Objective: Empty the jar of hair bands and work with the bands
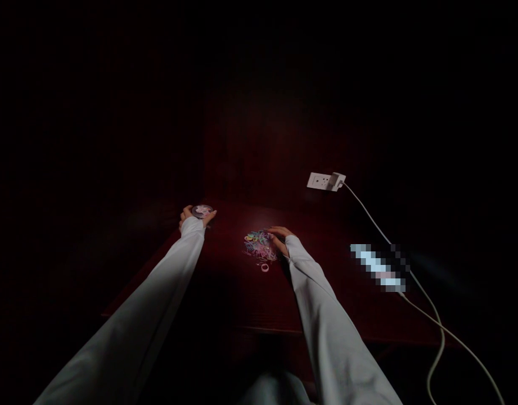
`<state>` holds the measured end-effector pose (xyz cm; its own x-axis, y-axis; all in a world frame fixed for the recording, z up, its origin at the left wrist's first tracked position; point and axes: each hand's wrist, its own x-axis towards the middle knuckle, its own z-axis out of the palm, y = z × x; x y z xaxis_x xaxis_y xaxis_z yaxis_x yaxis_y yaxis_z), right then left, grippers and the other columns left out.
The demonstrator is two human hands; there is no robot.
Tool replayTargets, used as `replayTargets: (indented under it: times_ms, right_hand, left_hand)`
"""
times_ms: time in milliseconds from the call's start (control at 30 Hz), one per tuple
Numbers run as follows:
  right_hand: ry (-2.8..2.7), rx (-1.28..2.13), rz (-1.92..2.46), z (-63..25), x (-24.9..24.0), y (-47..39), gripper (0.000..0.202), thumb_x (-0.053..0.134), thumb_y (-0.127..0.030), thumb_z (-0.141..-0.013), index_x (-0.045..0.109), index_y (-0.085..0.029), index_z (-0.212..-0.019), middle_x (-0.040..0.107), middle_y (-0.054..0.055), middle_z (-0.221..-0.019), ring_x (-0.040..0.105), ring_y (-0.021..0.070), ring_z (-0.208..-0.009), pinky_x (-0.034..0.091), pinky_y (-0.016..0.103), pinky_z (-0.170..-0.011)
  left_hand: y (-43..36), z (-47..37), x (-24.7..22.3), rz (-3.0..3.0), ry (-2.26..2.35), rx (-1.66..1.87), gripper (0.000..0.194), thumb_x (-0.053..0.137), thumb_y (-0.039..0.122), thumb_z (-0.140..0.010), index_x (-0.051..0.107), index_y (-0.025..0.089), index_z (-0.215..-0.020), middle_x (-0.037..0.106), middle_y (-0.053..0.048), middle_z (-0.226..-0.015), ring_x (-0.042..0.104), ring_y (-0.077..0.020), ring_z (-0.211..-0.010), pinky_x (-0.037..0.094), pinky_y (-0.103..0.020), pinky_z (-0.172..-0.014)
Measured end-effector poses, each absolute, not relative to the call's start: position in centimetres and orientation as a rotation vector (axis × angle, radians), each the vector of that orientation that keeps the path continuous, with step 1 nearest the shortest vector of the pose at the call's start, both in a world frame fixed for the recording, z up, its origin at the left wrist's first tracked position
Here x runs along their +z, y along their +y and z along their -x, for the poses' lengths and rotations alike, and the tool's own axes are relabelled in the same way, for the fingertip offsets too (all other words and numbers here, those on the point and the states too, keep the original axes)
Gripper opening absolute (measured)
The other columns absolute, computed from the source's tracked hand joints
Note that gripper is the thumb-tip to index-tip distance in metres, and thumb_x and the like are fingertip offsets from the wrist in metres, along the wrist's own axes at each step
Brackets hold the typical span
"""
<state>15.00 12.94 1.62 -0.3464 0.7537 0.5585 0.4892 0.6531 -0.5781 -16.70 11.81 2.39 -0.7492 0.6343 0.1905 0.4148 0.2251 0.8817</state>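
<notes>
My left hand (pixel 185 216) is wrapped round a small round container (pixel 195 214) at the far left of the table, its thumb on the right side of the rim. Pale pink and white pieces (pixel 203 210) lie inside it; they are too small to make out clearly. A loose pile of small colourful elastic hair bands (pixel 259 246) lies at the table's middle. At the right edge of this pile is my right hand (pixel 283 239), thumb and fingers apart and touching the bands. One pale pink ring-shaped band (pixel 265 268) lies just in front of the pile.
The dark red table (pixel 237 298) stands in dim light. A white wall socket (pixel 319 181) holds a charger (pixel 337 181), whose white cable (pixel 368 214) runs down at the right. A blurred-out bright device (pixel 377 268) lies on the table's right side with a cable attached.
</notes>
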Motion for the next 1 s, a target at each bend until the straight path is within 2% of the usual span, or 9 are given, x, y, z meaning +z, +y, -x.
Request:
replayTargets:
  times_ms: [100,233,367,500,633,733,833,1000]
  right_hand:
    - [-2.088,0.431,0.999,-15.2,1.8,12.7,0.03,0.064,-0.035,-0.084,0.077,-0.025,-0.109,0.073,0.009,-0.117,0.067,0.0238,-0.111,0.05,0.04,-0.103]
    - [-2.121,0.445,0.983,-15.4,2.0,12.5,0.035,0.069,-0.029,-0.077,0.076,-0.024,-0.111,0.073,0.008,-0.114,0.067,0.0244,-0.107,0.051,0.039,-0.098]
    - [-2.074,0.421,1.004,-15.4,2.1,12.6,0.03,0.068,-0.026,-0.075,0.078,-0.022,-0.103,0.075,0.008,-0.105,0.068,0.0232,-0.096,0.053,0.037,-0.09]
    - [-1.961,0.397,1.012,-15.3,2.8,12.7,0.027,0.066,-0.033,-0.078,0.078,-0.021,-0.098,0.075,0.009,-0.099,0.068,0.0232,-0.092,0.054,0.036,-0.084]
    - [-1.851,0.44,0.993,-15.6,3.2,13.1,0.029,0.066,-0.037,-0.078,0.078,-0.02,-0.098,0.075,0.01,-0.102,0.069,0.0236,-0.093,0.055,0.035,-0.082]
    - [-1.834,0.531,0.992,-16.1,2.9,13.4,0.033,0.07,-0.041,-0.076,0.077,-0.02,-0.101,0.076,0.011,-0.104,0.07,0.0245,-0.093,0.056,0.036,-0.082]
    - [-1.873,0.571,1.005,-16.5,2.3,13.4,0.035,0.071,-0.045,-0.076,0.077,-0.02,-0.1,0.077,0.01,-0.101,0.071,0.0243,-0.09,0.057,0.037,-0.082]
    - [-2.005,0.43,1.047,-16.9,2.2,13.0,0.027,0.072,-0.041,-0.078,0.078,-0.023,-0.097,0.077,0.009,-0.109,0.07,0.0259,-0.104,0.052,0.043,-0.1]
  left_hand:
    - [11.5,16.4,2.4,-1.101,2.275,1.633,0.082,0.083,0.046,-0.07,0.044,0.016,-0.136,0.052,-0.02,-0.139,0.053,-0.0346,-0.132,0.041,-0.046,-0.112]
    - [10.7,15.0,2.9,-1.422,2.293,1.804,0.085,0.081,0.047,-0.071,0.043,0.016,-0.14,0.047,-0.019,-0.147,0.042,-0.0379,-0.138,0.035,-0.052,-0.113]
    - [9.4,12.3,3.6,-1.866,2.237,1.755,0.067,0.074,0.041,-0.079,0.05,0.021,-0.138,0.043,-0.016,-0.153,0.038,-0.0387,-0.138,0.026,-0.057,-0.113]
    - [8.4,8.8,3.5,-2.367,1.818,1.537,0.05,0.068,0.039,-0.084,0.057,0.025,-0.13,0.049,-0.012,-0.149,0.042,-0.0342,-0.134,0.028,-0.053,-0.111]
    - [8.5,6.3,2.5,-2.553,1.436,1.315,0.061,0.073,0.042,-0.079,0.054,0.025,-0.135,0.049,-0.01,-0.15,0.045,-0.0309,-0.134,0.034,-0.047,-0.111]
    - [9.4,5.7,1.4,-2.501,1.35,1.199,0.073,0.08,0.042,-0.071,0.052,0.025,-0.136,0.047,-0.01,-0.153,0.048,-0.0315,-0.134,0.038,-0.047,-0.111]
    - [10.6,5.9,0.3,-2.417,1.284,1.116,0.081,0.08,0.043,-0.07,0.048,0.026,-0.142,0.044,-0.01,-0.155,0.048,-0.0299,-0.137,0.037,-0.046,-0.116]
    - [11.8,5.7,-0.8,-2.332,1.337,1.024,0.077,0.081,0.042,-0.07,0.053,0.023,-0.139,0.056,-0.01,-0.144,0.054,-0.029,-0.132,0.043,-0.041,-0.114]
